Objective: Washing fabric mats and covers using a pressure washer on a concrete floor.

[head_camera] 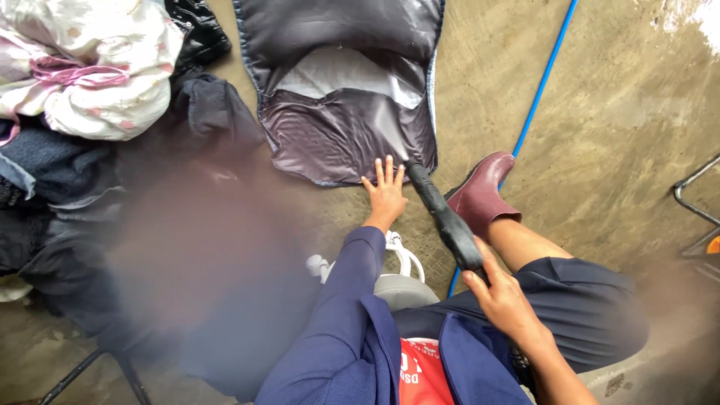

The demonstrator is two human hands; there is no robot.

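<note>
Partly blurred: clothes pile (90, 82); right hand (501, 296) grips black nozzle (444, 217), tip over jacket (341, 90).

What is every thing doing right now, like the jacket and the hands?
Dark jacket: spread flat on wet floor, opened.
Left hand: open, pressing jacket's hem.
Right hand: gripping black brush handle.
Clothes pile: heaped.
Blue hose: lying on floor.
Maroon boot: worn.

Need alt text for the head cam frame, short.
Seen from above, a person's left hand presses flat on the wet concrete floor at the lower edge of a dark padded garment spread there, while the right hand holds a black long-handled tool whose tip reaches the garment. A maroon boot, a blue hose and a laundry pile surround them.
</note>
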